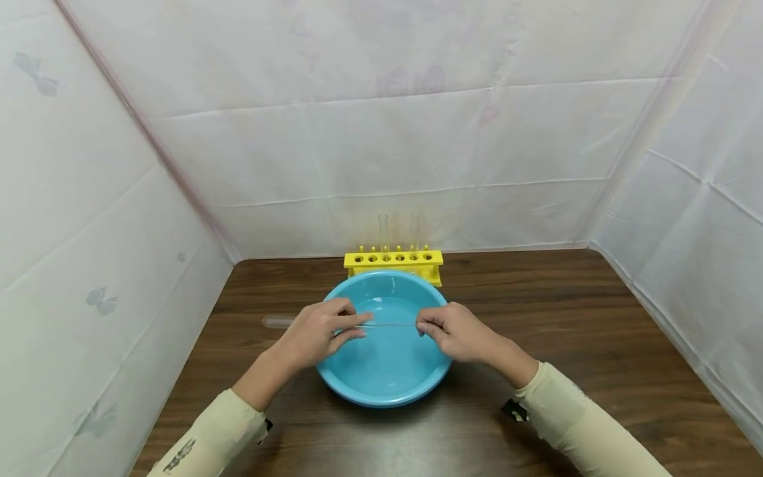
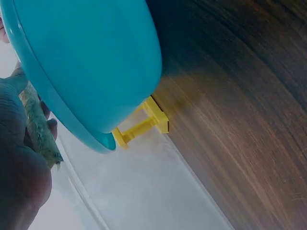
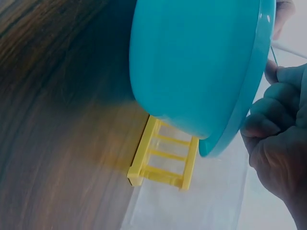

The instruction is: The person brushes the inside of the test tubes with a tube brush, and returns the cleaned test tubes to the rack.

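Above the light-blue basin (image 1: 387, 401), my left hand (image 1: 316, 332) grips a clear test tube (image 1: 277, 322) lying level. Its rounded end sticks out to the left, past the basin's rim. A greenish, mottled look inside the tube (image 2: 41, 129) shows in the left wrist view; what causes it is unclear. My right hand (image 1: 461, 333) pinches a thin wire-like rod (image 1: 395, 324) over the basin's right side, fingers curled. The rod runs left in line with the tube; its far end is hidden by the left hand. Water appears to lie in the basin.
Behind the basin stands a yellow test tube rack (image 1: 393, 260), partly hidden by the rim. Two clear tubes stand in it, one of them a tall test tube (image 1: 384, 232). White sheeting (image 1: 405, 146) encloses the dark wooden table (image 1: 572, 318) at the back and sides.
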Demonstrator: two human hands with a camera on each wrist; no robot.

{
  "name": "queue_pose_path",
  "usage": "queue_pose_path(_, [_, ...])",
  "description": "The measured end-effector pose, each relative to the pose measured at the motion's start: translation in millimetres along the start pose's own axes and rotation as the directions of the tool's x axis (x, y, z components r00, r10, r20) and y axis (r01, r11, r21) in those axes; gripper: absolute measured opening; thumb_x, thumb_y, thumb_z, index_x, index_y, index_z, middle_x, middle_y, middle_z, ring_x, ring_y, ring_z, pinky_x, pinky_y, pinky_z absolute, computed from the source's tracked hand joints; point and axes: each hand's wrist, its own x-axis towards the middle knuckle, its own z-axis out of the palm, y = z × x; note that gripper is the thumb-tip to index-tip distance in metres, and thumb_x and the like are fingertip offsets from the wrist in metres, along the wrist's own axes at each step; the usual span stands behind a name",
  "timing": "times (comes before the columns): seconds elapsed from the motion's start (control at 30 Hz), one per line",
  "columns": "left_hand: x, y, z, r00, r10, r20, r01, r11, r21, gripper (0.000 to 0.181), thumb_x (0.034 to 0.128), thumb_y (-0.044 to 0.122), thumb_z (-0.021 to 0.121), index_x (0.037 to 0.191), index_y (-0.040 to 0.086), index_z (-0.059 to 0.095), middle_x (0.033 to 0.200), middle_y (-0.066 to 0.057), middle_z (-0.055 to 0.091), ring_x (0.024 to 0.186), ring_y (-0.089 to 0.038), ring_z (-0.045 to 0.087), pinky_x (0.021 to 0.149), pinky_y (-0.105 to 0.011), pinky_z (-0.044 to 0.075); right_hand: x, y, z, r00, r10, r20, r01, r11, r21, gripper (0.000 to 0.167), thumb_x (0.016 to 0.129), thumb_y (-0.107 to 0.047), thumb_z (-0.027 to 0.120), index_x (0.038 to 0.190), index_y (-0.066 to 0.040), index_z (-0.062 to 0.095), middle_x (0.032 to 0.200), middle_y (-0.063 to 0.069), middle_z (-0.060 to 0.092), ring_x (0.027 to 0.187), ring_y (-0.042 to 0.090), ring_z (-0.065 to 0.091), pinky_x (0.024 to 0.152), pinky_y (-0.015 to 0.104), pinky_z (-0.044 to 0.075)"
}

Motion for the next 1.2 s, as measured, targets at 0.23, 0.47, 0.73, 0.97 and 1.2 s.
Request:
queue_pose_path(0.23, [-3.5, 0.7, -2.1, 0.999, -0.036, 0.01, 0.036, 0.999, -0.04, 0.035, 0.0936, 0.031, 0.083, 0.127, 0.021, 0.081, 0.097, 0.006, 0.069, 0.071, -0.002, 0.051, 0.06, -0.014, 0.041, -7.7, 4, -6, 1.0, 0.001, 0.003, -0.002, 1.0, 0.025, 0.023, 0.11, -0.012, 0.059, 0.091, -0.019, 0.071, 0.062, -0.012, 0.043, 0.054, -0.002, 0.039, 0.053, 0.02, 0.039])
queue_pose_path(0.47, [-3.8, 1.3, -1.1, 0.994, -0.085, 0.066, 0.091, 0.991, -0.096, 0.035, 0.0969, 0.032, 0.08, 0.13, 0.023, 0.079, 0.1, 0.007, 0.069, 0.07, 0.001, 0.049, 0.059, -0.013, 0.041, -17.6, 12, -9, 0.991, -0.114, -0.068, 0.11, 0.992, -0.065, 0.019, 0.105, -0.006, 0.064, 0.091, -0.018, 0.07, 0.066, -0.01, 0.053, 0.057, -0.008, 0.041, 0.054, 0.018, 0.045])
queue_pose_path(0.73, [-2.5, 0.5, -4.7, 0.983, -0.129, 0.134, 0.149, 0.978, -0.146, 0.033, 0.1023, 0.033, 0.073, 0.134, 0.023, 0.077, 0.098, 0.01, 0.067, 0.065, 0.005, 0.042, 0.056, -0.015, 0.04, -25.8, 19, -14, 0.971, -0.208, -0.115, 0.188, 0.968, -0.166, 0.016, 0.101, -0.003, 0.067, 0.094, -0.018, 0.071, 0.065, -0.01, 0.056, 0.057, -0.01, 0.04, 0.053, 0.014, 0.044])
queue_pose_path(0.97, [-2.6, -0.9, -6.5, 0.963, -0.14, 0.229, 0.172, 0.977, -0.124, 0.032, 0.1079, 0.033, 0.065, 0.135, 0.021, 0.076, 0.094, 0.009, 0.067, 0.067, 0.003, 0.042, 0.057, -0.015, 0.039, -34.2, 23, -19, 0.972, -0.213, -0.104, 0.193, 0.967, -0.169, 0.015, 0.101, -0.003, 0.068, 0.096, -0.016, 0.072, 0.066, -0.011, 0.056, 0.057, -0.01, 0.038, 0.053, 0.013, 0.041])
queue_pose_path(1.2, [-6.2, -2.2, -2.9, 0.946, -0.152, 0.286, 0.196, 0.972, -0.133, 0.034, 0.1127, 0.035, 0.055, 0.136, 0.019, 0.075, 0.107, 0.006, 0.076, 0.077, 0.0, 0.055, 0.066, -0.019, 0.049, -37.3, 26, -21, 0.961, -0.255, -0.109, 0.233, 0.956, -0.18, 0.018, 0.098, 0.003, 0.067, 0.093, -0.013, 0.072, 0.067, -0.004, 0.064, 0.058, -0.011, 0.033, 0.053, 0.01, 0.035])
